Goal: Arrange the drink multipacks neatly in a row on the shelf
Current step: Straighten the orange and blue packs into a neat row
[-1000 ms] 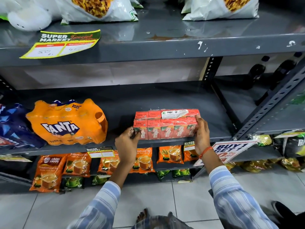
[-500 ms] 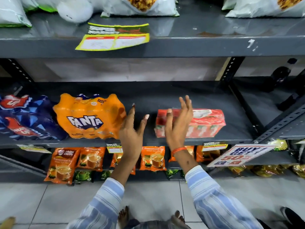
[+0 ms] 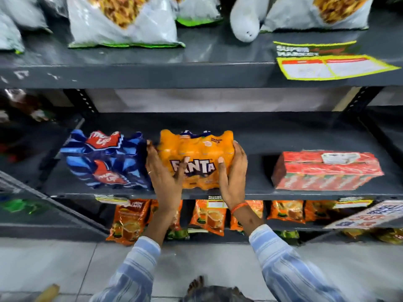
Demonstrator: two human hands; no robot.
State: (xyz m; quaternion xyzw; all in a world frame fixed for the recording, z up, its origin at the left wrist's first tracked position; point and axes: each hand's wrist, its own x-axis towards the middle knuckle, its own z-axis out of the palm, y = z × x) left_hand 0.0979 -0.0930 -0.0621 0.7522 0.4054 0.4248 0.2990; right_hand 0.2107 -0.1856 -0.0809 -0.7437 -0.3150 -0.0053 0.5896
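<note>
We note three drink multipacks on the middle shelf point(image 3: 261, 138) of a grey metal rack. The orange Fanta pack point(image 3: 196, 153) stands near the shelf's front edge, roughly at its centre. The left hand point(image 3: 165, 173) is spread wide against the pack's left side and front, thumb lying across the printed name, fingers reaching back between this pack and its neighbour. The right hand point(image 3: 233, 171) cups the pack's right end, thumb on the front face, fingers wrapped round the side. Both hands are open-palmed and pressed on the pack, gripping it between them. We cannot tell whether the pack rests on the shelf or is lifted slightly.

The blue pack point(image 3: 104, 160) sits just left of the Fanta pack, close enough that the two appear to touch where the left fingers go in. The red carton pack point(image 3: 327, 171) lies well apart to the right, with bare shelf between, and is turned slightly off square to the front edge.

An orange band point(image 3: 238, 207) circles the right wrist. Sleeves are striped blue and white. Orange tea pouches point(image 3: 209, 216) hang on the shelf below. White snack bags point(image 3: 122, 20) occupy the top shelf.
</note>
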